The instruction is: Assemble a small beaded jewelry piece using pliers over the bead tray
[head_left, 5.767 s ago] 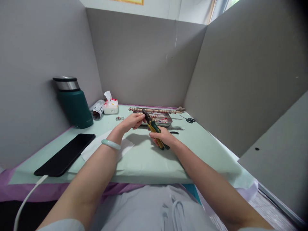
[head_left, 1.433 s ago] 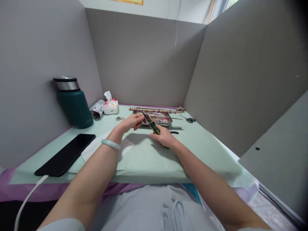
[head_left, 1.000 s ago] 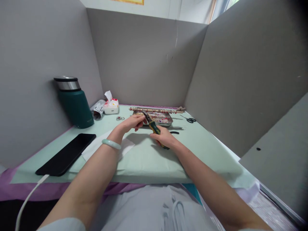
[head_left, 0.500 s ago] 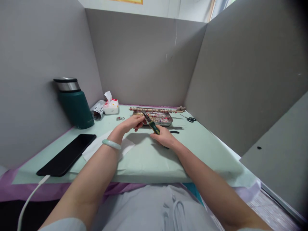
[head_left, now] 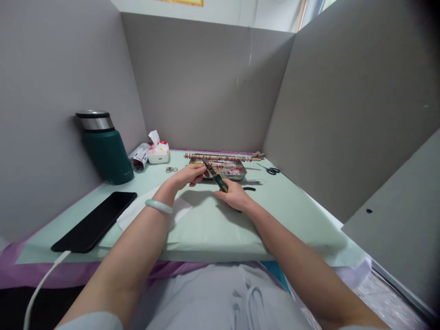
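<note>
My right hand [head_left: 234, 194] is wrapped round the green handles of a pair of pliers [head_left: 219, 180], whose dark jaws point up and to the left. Close to those jaws, the fingers of my left hand [head_left: 192, 175] are pinched together; whatever lies between them is too small to make out. Beyond both hands stands a metal tray [head_left: 243, 175] with red, gold and pale beads in it. Across its far side lies a wooden stick [head_left: 220, 158] strung with small beaded pieces. Thin wires [head_left: 252, 182] rest on the table just right of the tray.
Scissors [head_left: 272, 170] lie at the right. On the left are a black phone [head_left: 96, 220] with a white cable, a green bottle [head_left: 109, 156], a tissue pack [head_left: 159, 152] and small rings [head_left: 171, 169]. White paper [head_left: 180, 210] lies under my left arm. Grey panels [head_left: 206, 82] enclose the table.
Almost nothing differs. The left fingers have shifted very slightly beside the pliers' jaws, and the right hand keeps its hold.
</note>
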`<state>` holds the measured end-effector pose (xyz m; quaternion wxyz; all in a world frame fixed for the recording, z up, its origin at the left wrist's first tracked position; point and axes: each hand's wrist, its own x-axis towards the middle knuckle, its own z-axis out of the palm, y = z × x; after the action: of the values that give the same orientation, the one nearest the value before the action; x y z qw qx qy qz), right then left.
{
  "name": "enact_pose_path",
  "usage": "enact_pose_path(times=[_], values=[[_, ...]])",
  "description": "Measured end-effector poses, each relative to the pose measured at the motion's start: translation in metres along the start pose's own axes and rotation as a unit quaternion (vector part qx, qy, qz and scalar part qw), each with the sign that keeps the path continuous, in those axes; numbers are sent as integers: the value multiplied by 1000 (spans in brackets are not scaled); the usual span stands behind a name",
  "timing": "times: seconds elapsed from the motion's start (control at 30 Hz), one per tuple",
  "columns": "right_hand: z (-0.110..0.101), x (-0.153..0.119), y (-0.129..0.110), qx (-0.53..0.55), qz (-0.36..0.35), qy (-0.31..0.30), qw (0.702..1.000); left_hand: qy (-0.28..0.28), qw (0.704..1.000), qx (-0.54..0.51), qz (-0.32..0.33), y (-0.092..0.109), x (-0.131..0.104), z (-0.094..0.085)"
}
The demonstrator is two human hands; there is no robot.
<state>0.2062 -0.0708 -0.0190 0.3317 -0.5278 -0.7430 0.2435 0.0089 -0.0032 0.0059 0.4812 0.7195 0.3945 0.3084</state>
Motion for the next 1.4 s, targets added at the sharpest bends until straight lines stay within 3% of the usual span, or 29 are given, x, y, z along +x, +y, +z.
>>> enact_pose_path(times=[0.2, 0.47, 0.7, 0.83, 1.0, 1.4], values=[[0, 1, 1, 21, -1, -4, 1000, 0, 1000, -10, 25, 5, -3, 1], [0, -3, 2, 173, 11, -90, 981, -8, 997, -69, 36, 3, -4, -2], [-2, -4, 1, 224, 2, -117, 967, -23, 992, -116, 36, 5, -6, -4], [-1, -4, 2, 163, -14, -88, 983, -24, 993, -113, 31, 6, -6, -3], [3, -1, 3, 1, -57, 41, 998, -9, 996, -89, 10, 5, -5, -2], [2, 0, 6, -21, -60, 24, 998, -19, 994, -107, 20, 2, -4, -2]])
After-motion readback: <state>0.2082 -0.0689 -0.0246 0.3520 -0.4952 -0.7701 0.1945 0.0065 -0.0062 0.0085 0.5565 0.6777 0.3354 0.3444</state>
